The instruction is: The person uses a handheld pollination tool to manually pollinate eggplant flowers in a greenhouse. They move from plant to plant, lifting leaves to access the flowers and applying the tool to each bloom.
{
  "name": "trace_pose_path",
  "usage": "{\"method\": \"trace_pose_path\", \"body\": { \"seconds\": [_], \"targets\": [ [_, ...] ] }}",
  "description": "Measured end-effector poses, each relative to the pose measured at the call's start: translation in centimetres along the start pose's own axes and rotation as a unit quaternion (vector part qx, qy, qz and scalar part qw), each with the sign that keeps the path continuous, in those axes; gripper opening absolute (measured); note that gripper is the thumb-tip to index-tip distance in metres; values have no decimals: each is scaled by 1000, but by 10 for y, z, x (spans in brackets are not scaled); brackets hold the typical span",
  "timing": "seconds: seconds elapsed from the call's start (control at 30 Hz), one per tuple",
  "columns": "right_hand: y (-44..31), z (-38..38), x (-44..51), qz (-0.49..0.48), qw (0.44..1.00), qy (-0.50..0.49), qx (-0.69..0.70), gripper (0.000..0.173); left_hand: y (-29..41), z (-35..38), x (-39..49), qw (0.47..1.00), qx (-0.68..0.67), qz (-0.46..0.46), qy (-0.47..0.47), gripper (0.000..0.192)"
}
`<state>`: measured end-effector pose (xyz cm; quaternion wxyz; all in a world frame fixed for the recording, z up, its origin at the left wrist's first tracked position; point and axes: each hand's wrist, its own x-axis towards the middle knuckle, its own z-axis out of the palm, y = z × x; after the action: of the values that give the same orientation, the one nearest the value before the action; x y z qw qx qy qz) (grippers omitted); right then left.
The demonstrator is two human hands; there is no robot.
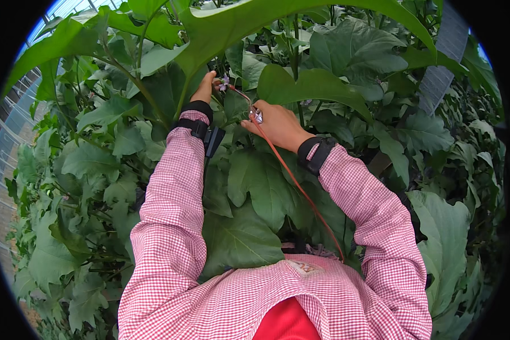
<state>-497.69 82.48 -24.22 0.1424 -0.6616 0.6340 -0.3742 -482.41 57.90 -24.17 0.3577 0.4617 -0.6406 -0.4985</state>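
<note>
My left hand [205, 88] reaches up among the leaves, its fingertips at a pale purple eggplant flower [224, 83]; whether they grip it or its stem I cannot tell. In my right hand [278, 123] is a small metal spray tool [256, 115] with a thin bent nozzle, whose reddish tip [231, 87] is right beside the flower. An orange-red hose [299, 185] runs from the tool down to my chest. Both wrists wear black straps over checked sleeves, and a dark device hangs at the left wrist.
Large eggplant leaves [246, 246] surround both arms, and one broad leaf [238, 29] arches above the hands. A thick stem [142, 87] rises left of my left hand. A grey strip [440, 63] stands at upper right. White greenhouse framing [4, 131] shows at the far left.
</note>
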Motion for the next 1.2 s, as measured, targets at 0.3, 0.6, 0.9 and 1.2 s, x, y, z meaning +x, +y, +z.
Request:
{"method": "trace_pose_path", "body": {
  "seconds": [0.3,0.6,0.9,1.2],
  "targets": [
    [3,-36,-24,13,992,-51,117,53,1,-14,-22,997,0,3,77,76],
    [50,-161,-122,-189,977,51,86,44,15,33,-142,984,-72,40,156,49],
    [127,-272,-193,-113,964,46,237,47,130,137,-269,993,75,88,19,36],
    [196,-323,-236,11,934,39,356,42,220,323,-292,965,142,186,-120,41]
  ]
}}
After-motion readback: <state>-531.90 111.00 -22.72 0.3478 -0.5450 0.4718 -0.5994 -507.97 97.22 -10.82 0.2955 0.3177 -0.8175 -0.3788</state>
